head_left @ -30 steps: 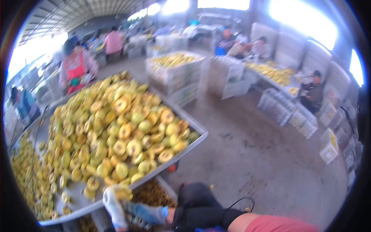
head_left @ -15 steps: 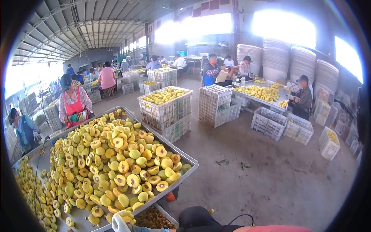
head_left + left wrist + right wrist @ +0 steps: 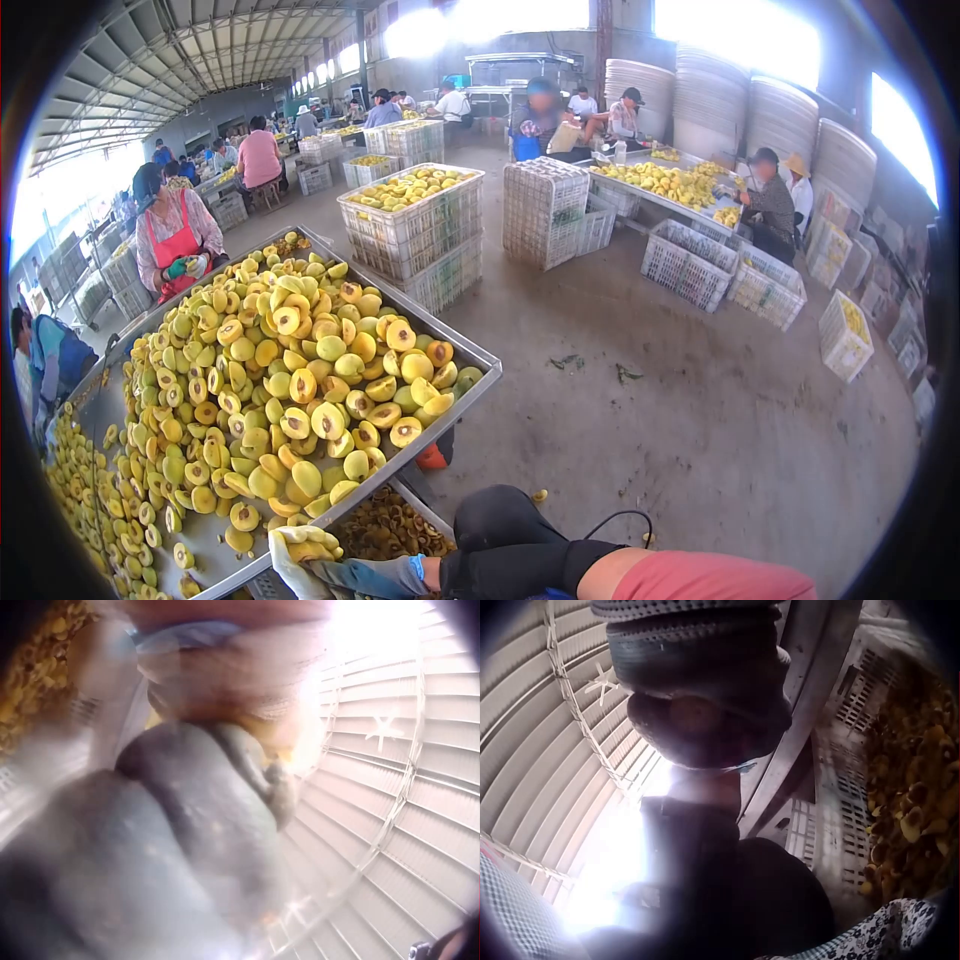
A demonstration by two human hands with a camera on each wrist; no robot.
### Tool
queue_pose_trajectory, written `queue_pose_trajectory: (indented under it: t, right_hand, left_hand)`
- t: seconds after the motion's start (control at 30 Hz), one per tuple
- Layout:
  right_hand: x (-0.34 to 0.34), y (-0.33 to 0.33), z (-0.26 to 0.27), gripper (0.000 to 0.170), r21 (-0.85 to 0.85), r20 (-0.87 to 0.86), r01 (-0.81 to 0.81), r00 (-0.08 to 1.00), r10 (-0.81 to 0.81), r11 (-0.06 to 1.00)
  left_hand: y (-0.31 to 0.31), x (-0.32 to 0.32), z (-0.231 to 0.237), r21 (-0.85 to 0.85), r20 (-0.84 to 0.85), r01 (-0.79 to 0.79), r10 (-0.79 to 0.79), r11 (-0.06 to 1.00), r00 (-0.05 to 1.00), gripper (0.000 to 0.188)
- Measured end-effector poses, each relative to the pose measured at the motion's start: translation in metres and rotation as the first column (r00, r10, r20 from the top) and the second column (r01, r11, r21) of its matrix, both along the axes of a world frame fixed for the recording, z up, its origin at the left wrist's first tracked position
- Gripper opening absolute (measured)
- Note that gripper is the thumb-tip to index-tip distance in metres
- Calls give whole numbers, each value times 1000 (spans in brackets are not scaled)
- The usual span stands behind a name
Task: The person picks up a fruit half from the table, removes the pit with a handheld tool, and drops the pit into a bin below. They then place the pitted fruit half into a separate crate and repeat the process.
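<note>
My left hand (image 3: 291, 566), in a pale glove at the bottom of the head view, holds yellow fruit pieces (image 3: 312, 546). Touching or just beside it is my right hand (image 3: 365, 577) in a blue-grey glove with a blue cuff; what its fingers hold is hidden. Large, blurred glove fingers (image 3: 202, 817) look curled in the left wrist view. A dark glove (image 3: 705, 712) fills the upper middle of the right wrist view. Halved yellow fruit (image 3: 290, 400) lies heaped on a metal-edged table (image 3: 455, 395) beyond my hands.
Below the table edge is a crate (image 3: 425, 505) of brown-yellow pieces. Stacked crates (image 3: 410, 240) of fruit stand past the table. A person in a red apron (image 3: 175, 250) works at its far side. Other people sit around a second table (image 3: 640, 195) at right.
The view has swung, then steadied, and the surroundings have shifted left since half a second ago. My gloved hands show more fully at the bottom, with fruit still in the left.
</note>
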State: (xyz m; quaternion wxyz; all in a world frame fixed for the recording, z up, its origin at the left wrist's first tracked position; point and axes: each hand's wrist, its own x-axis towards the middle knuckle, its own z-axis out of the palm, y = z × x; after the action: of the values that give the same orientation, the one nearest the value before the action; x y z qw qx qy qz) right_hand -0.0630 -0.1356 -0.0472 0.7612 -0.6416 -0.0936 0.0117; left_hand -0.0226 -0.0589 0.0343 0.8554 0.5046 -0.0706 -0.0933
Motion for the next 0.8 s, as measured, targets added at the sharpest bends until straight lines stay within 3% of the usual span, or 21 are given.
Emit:
queue_pose_trajectory:
  t: [0.07, 0.2, 0.33, 0.43, 0.47, 0.53, 0.57, 0.6, 0.63, 0.67, 0.7, 0.77, 0.8]
  right_hand:
    - [-1, 6, -3, 37, 3, 22, -2, 1000, 2, 1000]
    - [-2, 12, -8, 37, 3, 55, 0, 998, 0, 1000]
    - [-3, 21, -17, 37, -11, 113, 18, 993, -17, 1000]
    - [10, 28, -12, 36, -12, 329, 141, 935, -129, 990]
    - [2, 17, -15, 38, -128, 237, 68, 971, -36, 989]
    - [-19, -11, 35, 42, -352, 96, -56, 991, 96, 934]
    - [-16, -7, 27, 38, -389, 33, -83, 994, 104, 917]
    - [-17, -5, 28, 43, -295, 37, -80, 995, 95, 952]
    - [-16, -3, 28, 41, -321, 0, -108, 993, 114, 941]
    - [-12, 2, 12, 42, -364, -23, -131, 991, 131, 922]
    - [-14, -5, 24, 46, -360, -24, -158, 987, 160, 920]
    - [-9, -23, 15, 47, -629, -188, -254, 967, 174, 734]
    - [-11, -28, 12, 48, -686, -202, -210, 975, 94, 697]
  left_hand:
    - [-1, -3, 2, -59, -19, -35, 34, 998, 999, 38]
    - [15, 5, -12, -85, 278, 108, -80, 991, 957, 37]
    - [5, -8, 7, -147, 128, -61, 80, 987, 989, 33]
    - [3, -7, 19, -162, -65, -202, 194, 966, 979, 33]
    - [29, 11, 2, -307, -166, -29, -24, 951, 986, 32]
    - [33, 16, 2, -277, -305, -16, -72, 961, 950, 29]
    - [51, 26, -21, -324, -159, 179, -240, 929, 958, 27]
    - [51, 17, -11, -387, -147, 188, -261, 903, 954, 27]
    - [48, 11, -7, -340, -256, -67, -23, 938, 966, 25]
    - [49, 6, 0, -342, -261, -166, 76, 925, 962, 23]
    - [69, 15, -11, -458, -251, -130, 13, 879, 968, 22]
    - [116, 34, -17, -516, -339, -401, 249, 757, 907, 24]
    - [141, 39, -12, -408, -240, -440, 371, 800, 897, 25]
